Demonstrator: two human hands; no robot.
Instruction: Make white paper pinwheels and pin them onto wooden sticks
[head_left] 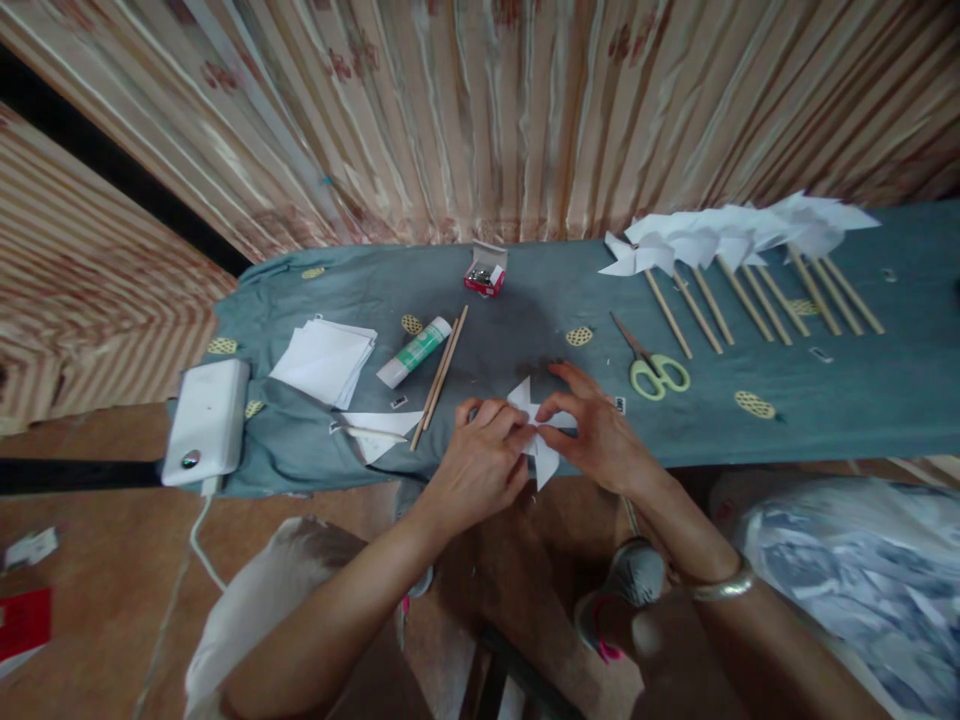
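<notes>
Both my hands meet over a small white paper pinwheel [541, 455] at the near edge of the blue-grey cloth table [825, 400]. My left hand [480, 460] pinches the folded paper at its middle, fingers curled. My right hand [596, 430] presses on the paper from the right, thumb and forefinger closed on a flap. A metal bangle [720, 585] circles my right wrist.
Green-handled scissors [654, 368], a glue stick [415, 351], two wooden sticks [441, 375], a stack of white paper squares [324, 360], a red box of pins [485, 272], a row of finished pinwheels on sticks [735, 250], a white device [206, 420] at left.
</notes>
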